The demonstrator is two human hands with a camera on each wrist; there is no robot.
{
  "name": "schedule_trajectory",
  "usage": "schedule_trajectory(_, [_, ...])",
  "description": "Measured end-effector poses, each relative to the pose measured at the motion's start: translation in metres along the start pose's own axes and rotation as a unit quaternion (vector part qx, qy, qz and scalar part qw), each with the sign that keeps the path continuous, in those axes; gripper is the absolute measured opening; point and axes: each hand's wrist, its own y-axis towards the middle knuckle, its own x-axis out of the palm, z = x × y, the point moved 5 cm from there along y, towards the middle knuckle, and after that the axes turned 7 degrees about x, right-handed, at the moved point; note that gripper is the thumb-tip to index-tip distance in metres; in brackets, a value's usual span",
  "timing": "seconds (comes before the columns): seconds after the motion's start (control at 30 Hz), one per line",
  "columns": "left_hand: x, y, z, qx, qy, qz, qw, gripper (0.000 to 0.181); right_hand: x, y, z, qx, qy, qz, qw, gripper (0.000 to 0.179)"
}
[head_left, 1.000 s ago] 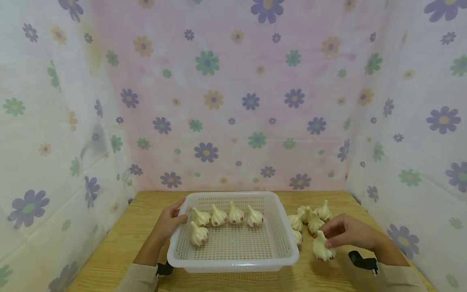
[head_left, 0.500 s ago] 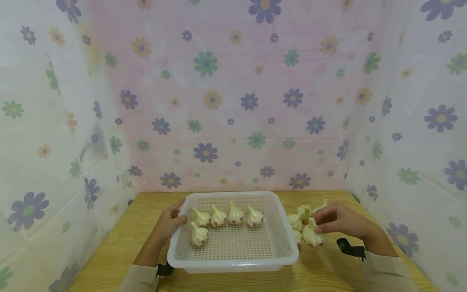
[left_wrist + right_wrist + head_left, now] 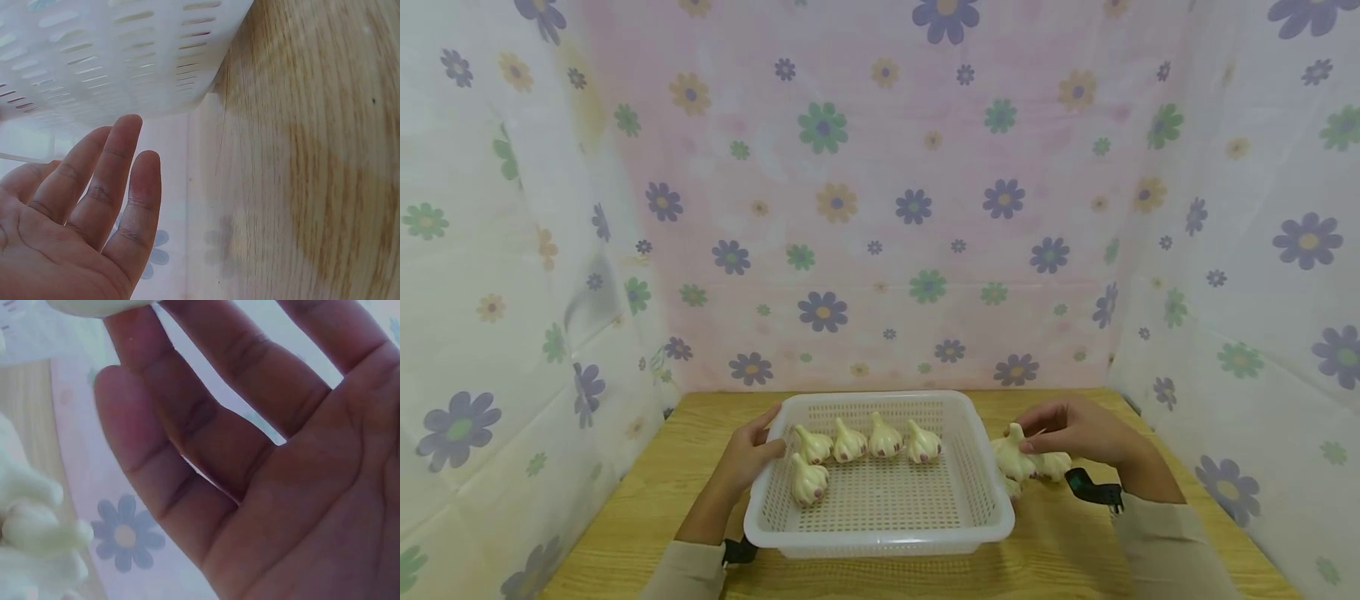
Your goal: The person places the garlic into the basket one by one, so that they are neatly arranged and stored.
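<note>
A white plastic basket [image 3: 880,539] stands on the table with several garlic bulbs [image 3: 850,443] inside, most in a row along its far side. My left hand [image 3: 747,458] holds the basket's left rim, thumb on top; in the left wrist view its other fingers [image 3: 103,187] lie along the outer wall. Just beyond the right rim, my right hand [image 3: 1086,429] pinches another garlic bulb [image 3: 1013,457] between thumb and fingers, stem up. Only the edge of that bulb shows at the top of the right wrist view.
More loose garlic bulbs [image 3: 1055,465] lie right of the basket, partly hidden by the right hand and the held bulb. The wooden table [image 3: 647,508] is enclosed by flowered cloth [image 3: 880,283] at the back and both sides.
My right hand has carried the pinched garlic bulb left and upward, from right of the loose bulbs to near the basket's right rim. The left hand and basket have stayed in place.
</note>
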Motion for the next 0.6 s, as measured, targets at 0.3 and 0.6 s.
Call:
schedule_trajectory(0.3, [0.001,0.000,-0.001,-0.002,-0.001,-0.003,1.0000,0.078,0.013,0.032,-0.021,-0.049,-0.024,-0.035,0.9979,0.023])
schedule_trajectory(0.6, [0.001,0.000,0.000,-0.002,0.002,0.002,1.0000,0.076,0.030,0.066,-0.036,-0.042,-0.064,-0.041,0.9962,0.018])
